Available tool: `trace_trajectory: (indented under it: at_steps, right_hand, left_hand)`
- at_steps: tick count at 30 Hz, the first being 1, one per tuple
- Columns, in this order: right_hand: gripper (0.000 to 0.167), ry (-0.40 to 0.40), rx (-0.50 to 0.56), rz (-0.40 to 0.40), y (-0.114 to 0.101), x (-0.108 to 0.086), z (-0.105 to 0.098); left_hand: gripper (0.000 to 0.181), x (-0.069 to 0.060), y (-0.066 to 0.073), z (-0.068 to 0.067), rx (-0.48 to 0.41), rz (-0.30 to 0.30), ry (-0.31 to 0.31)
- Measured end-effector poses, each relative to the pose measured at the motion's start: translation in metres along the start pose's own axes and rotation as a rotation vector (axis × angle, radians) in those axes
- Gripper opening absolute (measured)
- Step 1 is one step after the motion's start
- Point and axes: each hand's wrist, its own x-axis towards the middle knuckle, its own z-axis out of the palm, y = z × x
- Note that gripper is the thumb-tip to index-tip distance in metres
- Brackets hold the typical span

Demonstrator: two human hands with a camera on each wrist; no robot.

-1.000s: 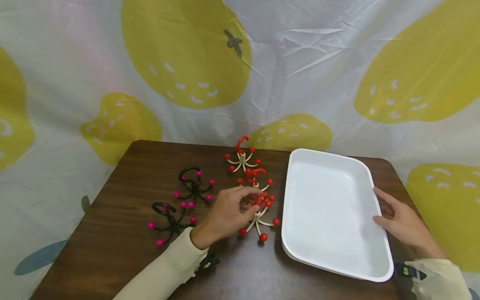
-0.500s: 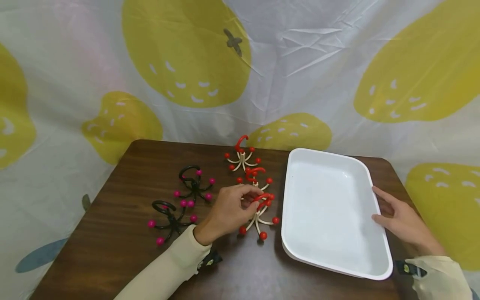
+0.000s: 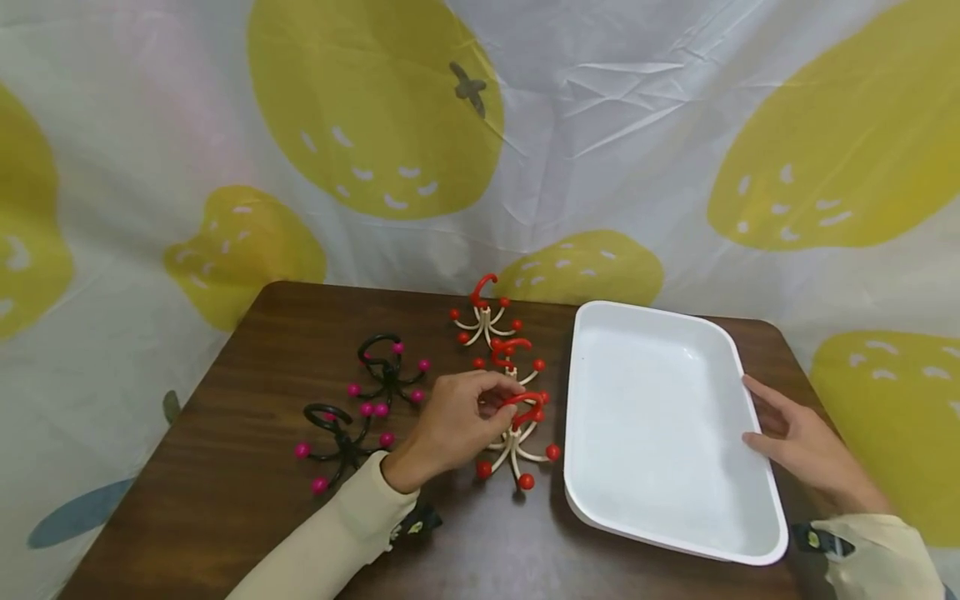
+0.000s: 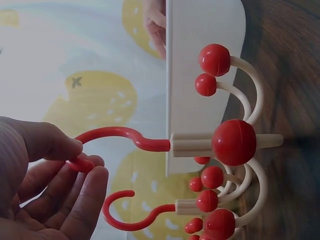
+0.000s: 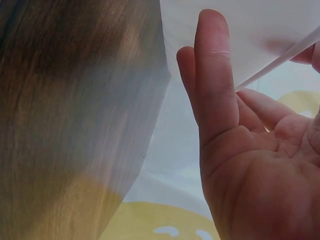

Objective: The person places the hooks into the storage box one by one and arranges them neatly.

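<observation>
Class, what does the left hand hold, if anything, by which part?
The left hand holds the nearest red-and-cream piece by the curved end of its red hook.

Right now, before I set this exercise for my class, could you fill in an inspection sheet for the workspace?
Surface: dark wood-grain table.
Job's things: three red-and-cream hook stands in a rough line, two black hook stands with pink balls to their left, a white tray to their right.
Clutter: nothing seen.
Grippers: bare hands; the left hand pinches the red hook of the nearest red-and-cream stand, the right hand touches the tray's right rim.
Cables: nothing seen.
Surroundings: pale cloth with yellow fruit prints behind the table.
</observation>
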Motion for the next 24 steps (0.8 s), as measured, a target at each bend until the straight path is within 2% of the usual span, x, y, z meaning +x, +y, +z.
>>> trace_trajectory:
  at_steps: [8,13,18,24]
  right_hand:
    - [0.088,0.014,0.052,-0.063,0.003,-0.001,0.000]
    - [0.088,0.027,0.065,-0.083,0.006,0.000,-0.002]
    - [0.088,0.010,0.068,-0.067,0.005,-0.001,-0.003]
    - [0.089,-0.004,0.080,-0.057,0.003,-0.002,-0.002]
  left_hand:
    - [0.020,0.003,0.008,-0.005,-0.028,0.001,-0.025]
    - [0.019,0.008,0.015,-0.010,-0.037,0.037,-0.023]
    - [0.020,0.015,0.024,-0.015,-0.020,0.072,-0.033]
    - [0.020,0.025,0.033,-0.019,-0.064,0.067,-0.042]
